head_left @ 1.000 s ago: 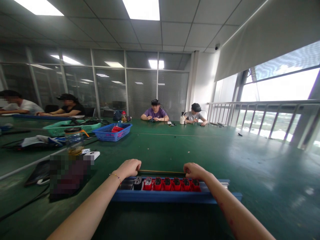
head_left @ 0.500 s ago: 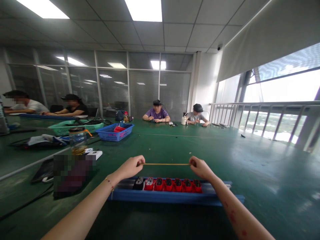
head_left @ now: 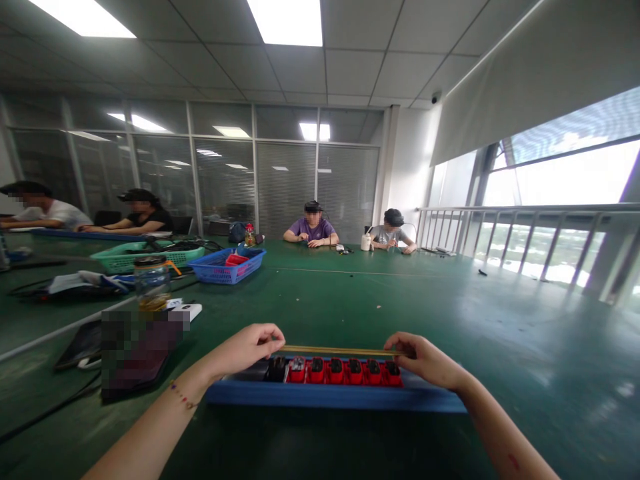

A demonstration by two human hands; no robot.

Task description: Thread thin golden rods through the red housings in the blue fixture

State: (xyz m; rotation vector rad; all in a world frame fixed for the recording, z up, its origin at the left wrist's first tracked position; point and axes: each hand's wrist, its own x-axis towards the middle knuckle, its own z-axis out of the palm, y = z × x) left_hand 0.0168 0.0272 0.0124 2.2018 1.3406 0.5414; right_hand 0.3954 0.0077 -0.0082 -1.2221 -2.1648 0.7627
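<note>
A thin brass-coloured strip (head_left: 335,351) stretches between my two hands, low over the far edge of a long blue channel (head_left: 330,395). My left hand (head_left: 260,347) is closed in a pinch at the strip's left end. At the other end, the fingers of my right hand (head_left: 413,350) pinch the strip, with its tip partly hidden by them. A row of several red modules (head_left: 335,372) with dark tops sits in the channel. One black module (head_left: 276,369) stands at the left end of that row, just below my left hand.
On the left lie a dark purple pouch (head_left: 145,353), a glass jar (head_left: 152,287), a blue basket (head_left: 227,268) holding something red, and a green basket (head_left: 150,257). Several people sit around the far side of the green table (head_left: 320,307). A railing (head_left: 500,230) runs along the right.
Both hands have come down with the strip, bringing it closer to the channel and modules. My right hand has turned, with more of its fingers over the channel's right part.
</note>
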